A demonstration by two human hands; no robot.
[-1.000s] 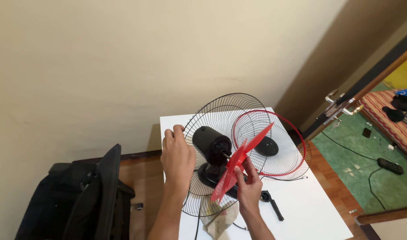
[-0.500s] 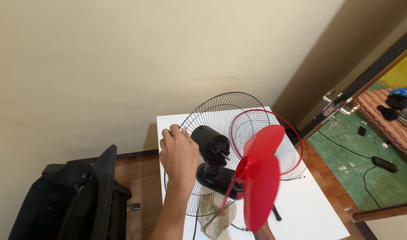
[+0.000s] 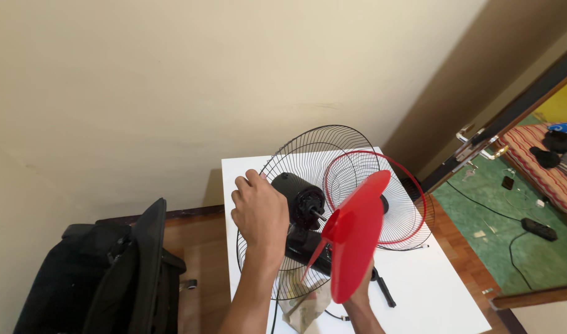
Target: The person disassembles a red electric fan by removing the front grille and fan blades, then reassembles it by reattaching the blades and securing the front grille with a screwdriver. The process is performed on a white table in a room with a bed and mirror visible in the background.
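Observation:
A black fan motor [image 3: 299,196] with its bare shaft stands on a white table [image 3: 444,291], backed by a black wire rear guard [image 3: 308,151]. My left hand [image 3: 259,213] grips the guard's left rim beside the motor. My right hand [image 3: 361,295], mostly hidden, holds up a red fan blade [image 3: 354,238] just in front of the shaft. A front guard with a red rim [image 3: 395,204] leans on the table behind the blade.
A black bag [image 3: 104,278] sits on the wooden floor at the left. A crumpled cloth [image 3: 305,303] and a black screwdriver [image 3: 384,289] lie on the table near the fan base. A beige wall is behind; an open door [image 3: 481,139] at the right.
The red blade has turned from edge-on to face-on and risen closer to the motor shaft. My left hand has stayed on the rear guard.

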